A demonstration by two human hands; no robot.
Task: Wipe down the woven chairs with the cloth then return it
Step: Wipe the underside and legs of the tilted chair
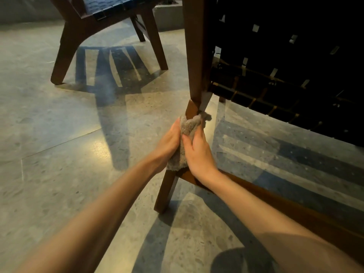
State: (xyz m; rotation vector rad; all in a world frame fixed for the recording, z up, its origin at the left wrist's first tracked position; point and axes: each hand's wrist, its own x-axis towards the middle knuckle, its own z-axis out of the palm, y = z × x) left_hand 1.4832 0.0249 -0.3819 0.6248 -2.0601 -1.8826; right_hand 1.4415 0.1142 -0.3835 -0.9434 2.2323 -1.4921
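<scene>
cloth: fuzzy grey-beige cloth (187, 134), wrapped round the front leg (167, 192) of the near chair (275, 75), sandwiched between both hands and well up off the floor

which way it runs: the long axis follows the leg, so it sits tilted. Low end is down-left by the wrists, top end up and to the right. A loose tuft pokes out to the right at the top, just under the joint where the leg meets the frame.

right hand: right hand (199, 152) grips from the right side, thumb pressed flat on the cloth, fingers (201, 133) close together and curled round cloth and leg, pointing up along it

left hand: left hand (167, 142) clamps the cloth from the left side of the leg, thumb edge up. Its fingers go round the far side, so honestly can't tell how they sit.

leg: dark brown wood, leaning, foot planted on the floor, bare wood showing below the cloth and a bit above it

near chair: dark woven straps fill the right of the view, light peeking through the gaps. A low wooden rail (275, 201) runs from the leg toward the bottom right, under the right forearm.

second chair: second chair (102, 20), same style, top left, well apart, legs splayed on the floor

floor: speckled grey stone-look floor (49, 115), striped shadows (110, 71) under both chairs
</scene>
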